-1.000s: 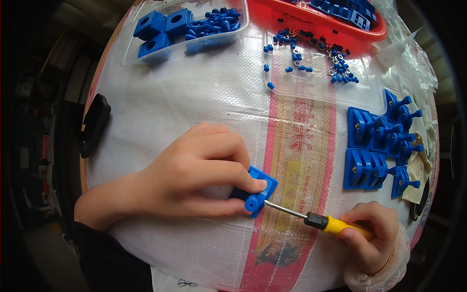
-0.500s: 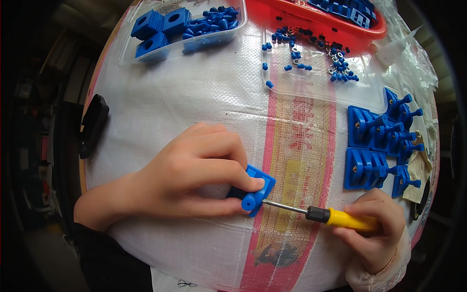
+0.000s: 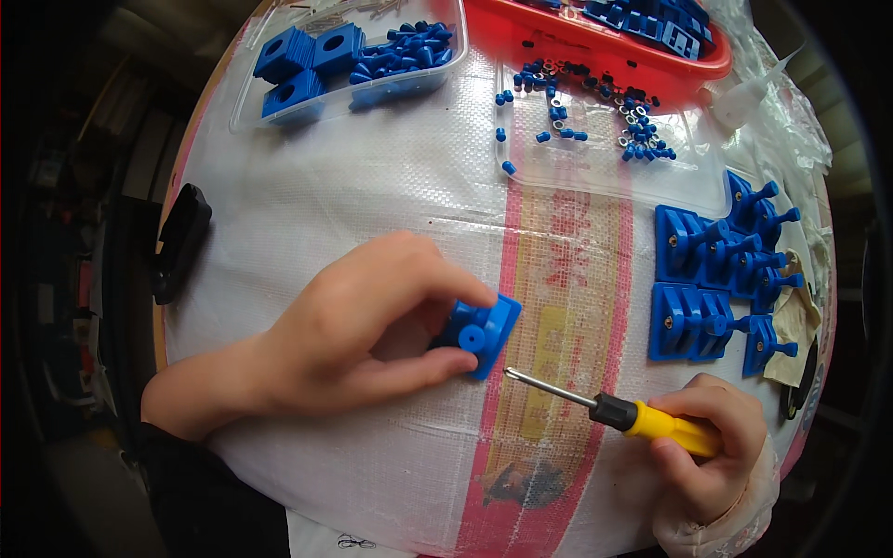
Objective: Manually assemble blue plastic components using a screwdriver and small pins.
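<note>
While left hand (image 3: 358, 330) pinches blue block (image 3: 482, 333), right hand (image 3: 707, 451) holds screwdriver (image 3: 619, 417).

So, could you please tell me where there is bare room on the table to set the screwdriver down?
The widest bare patch of woven sheet lies between the clear tray and the left hand. Another lies below the left hand, left of the screwdriver. The right side is crowded with blue parts and loose small pieces.

Woven white sack (image 3: 372, 186) — red-yellow printed stripe (image 3: 567, 307) — underneath.

plastic block (image 3: 482, 332) left of screwdriver (image 3: 614, 413)
</note>
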Motion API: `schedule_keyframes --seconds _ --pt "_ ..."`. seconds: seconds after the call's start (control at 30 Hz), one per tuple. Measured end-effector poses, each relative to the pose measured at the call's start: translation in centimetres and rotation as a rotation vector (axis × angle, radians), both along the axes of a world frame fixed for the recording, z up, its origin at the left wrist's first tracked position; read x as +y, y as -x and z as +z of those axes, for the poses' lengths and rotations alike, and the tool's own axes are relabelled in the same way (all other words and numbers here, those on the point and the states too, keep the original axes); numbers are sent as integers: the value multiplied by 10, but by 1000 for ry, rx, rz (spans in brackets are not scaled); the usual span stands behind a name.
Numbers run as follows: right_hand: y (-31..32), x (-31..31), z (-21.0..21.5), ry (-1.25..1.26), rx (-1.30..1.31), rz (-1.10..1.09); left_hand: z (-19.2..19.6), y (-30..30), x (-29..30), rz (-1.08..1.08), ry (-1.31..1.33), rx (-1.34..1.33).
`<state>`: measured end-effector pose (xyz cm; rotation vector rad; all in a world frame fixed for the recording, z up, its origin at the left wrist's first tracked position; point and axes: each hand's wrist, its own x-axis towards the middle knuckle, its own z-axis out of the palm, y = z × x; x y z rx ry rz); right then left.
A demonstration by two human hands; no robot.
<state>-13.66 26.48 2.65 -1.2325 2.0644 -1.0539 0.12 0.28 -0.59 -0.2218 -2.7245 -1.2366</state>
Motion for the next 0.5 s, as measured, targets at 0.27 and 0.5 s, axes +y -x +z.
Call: schedule_keyframes --seconds 0.27,0.5 --pt "-5 2 -10 138 -39 -125 -3 -14 1 248 -230 -19" --pt "-8 -1 -6 79 40 -9 1 -3 4 37 190 155"
